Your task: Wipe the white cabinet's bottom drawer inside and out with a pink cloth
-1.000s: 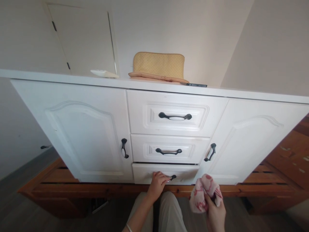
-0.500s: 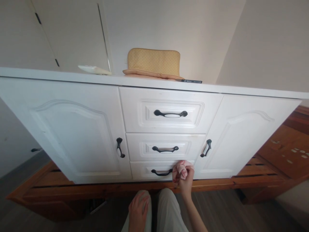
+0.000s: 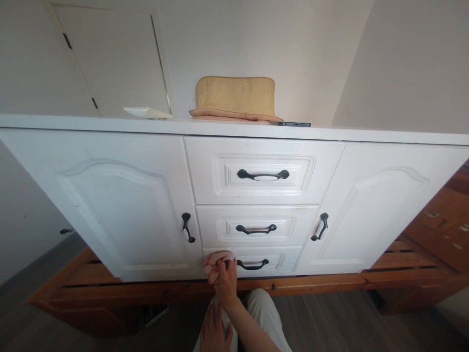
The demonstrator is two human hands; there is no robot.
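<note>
My right hand is closed on a crumpled pink-and-white cloth. The cloth presses against the left part of the bottom drawer, just left of its dark handle. My left hand rests on my left knee with its fingers spread, below and partly beside the right forearm. Above, the middle drawer and top drawer of the white cabinet are closed.
White cabinet doors with dark handles flank the drawers: left door, right door. On top lie a yellow padded item, a phone and a pale flat object. A wooden slatted base runs beneath.
My right hand has moved the cloth leftward across the bottom drawer, from the right of its handle to the left. My left hand stays on the knee; the view has shifted slightly.
</note>
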